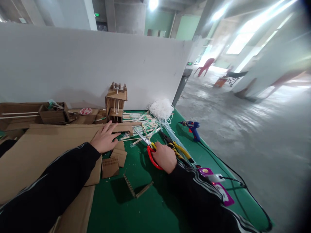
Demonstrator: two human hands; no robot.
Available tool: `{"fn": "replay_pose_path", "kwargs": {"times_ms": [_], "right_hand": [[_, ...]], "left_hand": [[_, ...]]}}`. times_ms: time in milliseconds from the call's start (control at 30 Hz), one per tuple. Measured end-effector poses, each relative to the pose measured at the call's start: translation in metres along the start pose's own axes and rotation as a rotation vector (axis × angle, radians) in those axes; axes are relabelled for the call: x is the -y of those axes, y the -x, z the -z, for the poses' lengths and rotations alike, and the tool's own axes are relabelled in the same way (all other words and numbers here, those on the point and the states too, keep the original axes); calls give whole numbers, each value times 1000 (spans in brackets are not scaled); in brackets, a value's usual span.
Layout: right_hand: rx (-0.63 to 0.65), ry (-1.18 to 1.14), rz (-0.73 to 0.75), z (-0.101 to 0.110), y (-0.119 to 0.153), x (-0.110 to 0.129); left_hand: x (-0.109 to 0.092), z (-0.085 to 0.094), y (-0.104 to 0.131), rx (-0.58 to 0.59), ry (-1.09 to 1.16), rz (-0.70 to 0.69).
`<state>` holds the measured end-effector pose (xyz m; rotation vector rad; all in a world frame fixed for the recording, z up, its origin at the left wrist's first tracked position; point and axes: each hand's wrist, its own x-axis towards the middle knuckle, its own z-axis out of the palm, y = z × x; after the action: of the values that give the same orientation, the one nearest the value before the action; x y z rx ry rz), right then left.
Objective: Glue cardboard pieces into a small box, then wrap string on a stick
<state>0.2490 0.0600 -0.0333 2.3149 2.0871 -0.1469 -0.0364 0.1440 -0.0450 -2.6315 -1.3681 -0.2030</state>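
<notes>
The right hand (165, 158) is gripping the scissors (146, 141) just left of the pliers (181, 149), while the left hand (104, 139) is spreading its fingers wide over the cardboard's (60, 139) far right corner.

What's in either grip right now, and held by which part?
Right grip: scissors, held at the red handle end, blades pointing away from the person. Left grip: nothing visibly held; fingers spread over the cardboard.
</notes>
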Motion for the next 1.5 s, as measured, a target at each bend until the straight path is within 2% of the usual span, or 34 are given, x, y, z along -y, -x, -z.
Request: {"fn": "replay_pose_path", "kwargs": {"times_ms": [167,400,633,1100,1500], "right_hand": [[11,-4,4,0,0,0],[-2,2,4,-1,0,0],[-4,1,9,-2,-1,0],[-14,12,13,-4,-1,1],[-36,9,21,-6,-1,0]], "left_hand": [[1,-3,2,-11,-15,-42],[-7,3,4,-47,-40,-68],[2,9,16,-70,-31,-37],[-1,-3,23,-92,-23,-83],[6,-6,23,-201,58,48]]}}
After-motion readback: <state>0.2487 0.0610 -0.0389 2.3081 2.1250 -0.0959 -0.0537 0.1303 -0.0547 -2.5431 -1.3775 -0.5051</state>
